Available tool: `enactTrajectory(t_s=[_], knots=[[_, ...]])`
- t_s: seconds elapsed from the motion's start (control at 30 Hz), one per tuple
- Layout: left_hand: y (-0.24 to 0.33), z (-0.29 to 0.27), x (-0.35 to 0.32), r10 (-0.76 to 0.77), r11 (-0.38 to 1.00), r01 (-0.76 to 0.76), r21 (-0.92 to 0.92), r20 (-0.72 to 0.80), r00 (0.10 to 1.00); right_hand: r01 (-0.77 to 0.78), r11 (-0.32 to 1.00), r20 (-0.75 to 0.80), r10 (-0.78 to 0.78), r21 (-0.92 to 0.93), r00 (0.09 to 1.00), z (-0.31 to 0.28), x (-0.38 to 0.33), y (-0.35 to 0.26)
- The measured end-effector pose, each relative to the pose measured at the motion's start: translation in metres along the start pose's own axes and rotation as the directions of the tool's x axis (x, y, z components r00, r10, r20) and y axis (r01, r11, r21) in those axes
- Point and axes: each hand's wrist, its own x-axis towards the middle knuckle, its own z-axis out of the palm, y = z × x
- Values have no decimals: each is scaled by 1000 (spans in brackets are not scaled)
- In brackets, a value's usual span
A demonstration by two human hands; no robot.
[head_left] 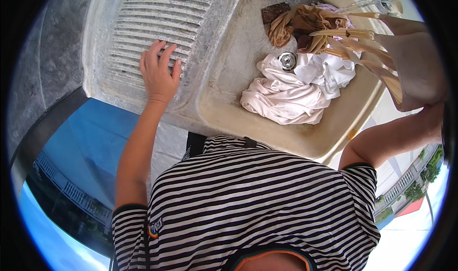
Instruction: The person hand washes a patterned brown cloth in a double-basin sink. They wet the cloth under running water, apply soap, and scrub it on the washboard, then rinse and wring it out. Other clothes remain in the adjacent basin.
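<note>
My left hand lies flat with fingers spread on the ribbed washboard of a pale stone sink, holding nothing. To its right, the basin contains a crumpled pale pink cloth, a white garment and a tan-brown cloth. A round metal drain fitting shows between them. My right forearm reaches up at the right edge. Its hand is hidden behind a raised beige garment whose long strips stretch left toward the brown cloth.
A dark brown rectangular block lies at the basin's far end. Grey concrete borders the sink on the left. My striped shirt fills the lower middle. A dark rail runs below the sink's left corner.
</note>
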Motion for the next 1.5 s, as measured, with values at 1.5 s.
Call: enactTrajectory(t_s=[1.5], knots=[[-2,3,-3,4,1000,-5,-15,-29,1000,-439,834,679,110,334,726,85,-186,-85]])
